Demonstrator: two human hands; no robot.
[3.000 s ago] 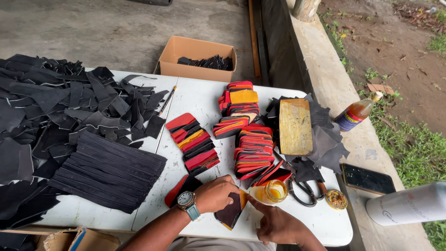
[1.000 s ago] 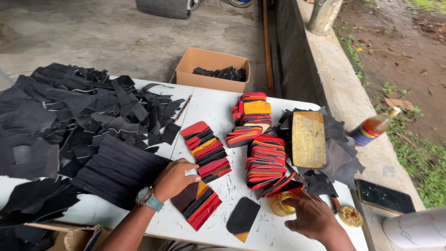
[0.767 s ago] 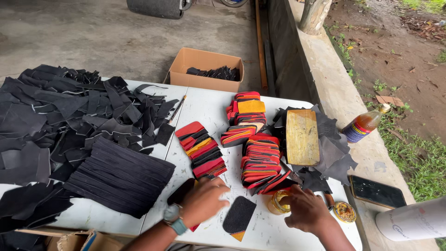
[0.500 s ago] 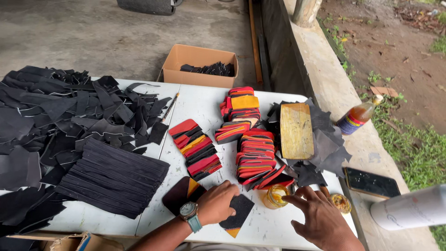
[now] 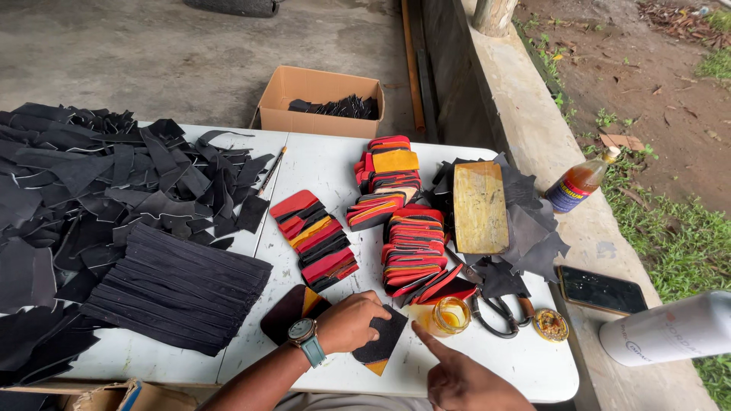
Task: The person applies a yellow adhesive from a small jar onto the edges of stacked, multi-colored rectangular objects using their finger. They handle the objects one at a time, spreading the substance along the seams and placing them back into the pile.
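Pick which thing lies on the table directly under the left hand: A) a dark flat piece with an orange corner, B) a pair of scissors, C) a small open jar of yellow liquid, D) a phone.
A: the left hand presses flat on the dark piece with an orange corner, while the jar and scissors lie further right on the table.

Brown carton (image 5: 320,95) behind table; blue-labelled bottle (image 5: 576,183), dark phone (image 5: 601,289) on ledge.
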